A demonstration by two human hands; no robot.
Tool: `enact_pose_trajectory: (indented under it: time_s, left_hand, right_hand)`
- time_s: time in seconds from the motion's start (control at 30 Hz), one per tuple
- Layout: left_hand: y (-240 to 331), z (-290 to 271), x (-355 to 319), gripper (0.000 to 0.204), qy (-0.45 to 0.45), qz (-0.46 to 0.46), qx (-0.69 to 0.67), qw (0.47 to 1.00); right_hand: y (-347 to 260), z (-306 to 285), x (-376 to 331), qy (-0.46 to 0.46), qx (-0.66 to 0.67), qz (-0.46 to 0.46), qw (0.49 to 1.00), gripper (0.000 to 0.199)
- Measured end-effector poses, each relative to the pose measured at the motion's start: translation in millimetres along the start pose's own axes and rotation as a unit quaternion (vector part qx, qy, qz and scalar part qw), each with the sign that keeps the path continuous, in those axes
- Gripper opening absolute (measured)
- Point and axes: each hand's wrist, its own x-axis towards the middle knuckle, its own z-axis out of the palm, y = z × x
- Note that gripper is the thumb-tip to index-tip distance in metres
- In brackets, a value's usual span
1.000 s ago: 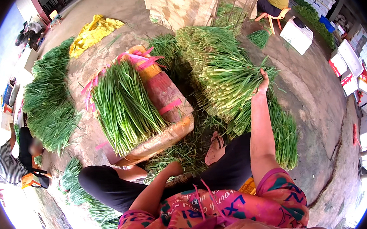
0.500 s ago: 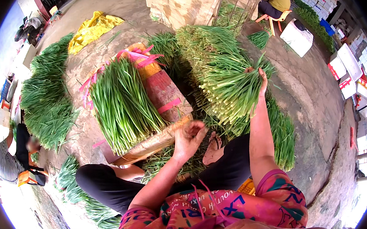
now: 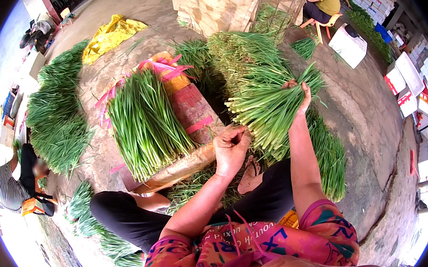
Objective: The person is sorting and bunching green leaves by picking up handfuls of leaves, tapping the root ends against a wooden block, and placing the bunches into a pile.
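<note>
My right hand (image 3: 300,95) is wrapped round a thick bunch of garlic chives (image 3: 267,101), its pale cut ends fanned toward me and its green tips sticking out past the fist. My left hand (image 3: 233,144) is pinched at the lower left of those pale ends; what sits between its fingertips is too small to make out. A flat, tidy stack of chives (image 3: 147,124) lies to its left on a low wooden bench (image 3: 193,102) with a reddish top. Pink ties (image 3: 167,69) hang round the bench's far end.
More chives (image 3: 59,111) are heaped on the floor at left, with a pile (image 3: 247,49) beyond my right hand. A yellow sheet (image 3: 114,35) and wooden boards (image 3: 213,6) lie farther off. A seated person (image 3: 324,2) is at far right, another (image 3: 9,182) at left.
My left hand has moved right, up to the stem ends, and its fingers have closed into a pinch. The held bunch has lifted slightly and stands more apart from the pile.
</note>
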Motion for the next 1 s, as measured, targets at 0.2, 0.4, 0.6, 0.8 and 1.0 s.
enact_pose_trajectory:
  time_s: [0.2, 0.4, 0.6, 0.8, 1.0]
  left_hand:
    - [3.3, -7.5, -1.4, 0.007, 0.024, -0.066, -0.059, 0.996]
    - [13.6, -25.8, -9.8, 0.012, 0.058, -0.118, -0.226, 0.965]
    - [11.4, -123.6, -34.9, 0.014, -0.007, -0.232, -0.316, 0.92]
    - [-56.6, -175.8, -93.1, 0.038, -0.382, -0.187, 0.543, 0.724]
    - [-11.7, -73.6, -28.2, 0.02, -0.133, -0.201, -0.073, 0.968]
  right_hand:
    - [-1.8, 2.1, 0.2, -0.065, -0.003, 0.035, 0.997, 0.027]
    - [-9.2, 1.6, 1.5, -0.065, 0.005, 0.016, 0.998, 0.025]
    - [-40.1, -0.5, -5.5, -0.017, 0.033, -0.025, 0.999, 0.023]
    - [-36.6, -14.5, 10.6, -0.13, 0.13, 0.03, 0.983, 0.026]
    - [-13.3, -2.5, 2.5, -0.152, 0.126, 0.129, 0.972, 0.028]
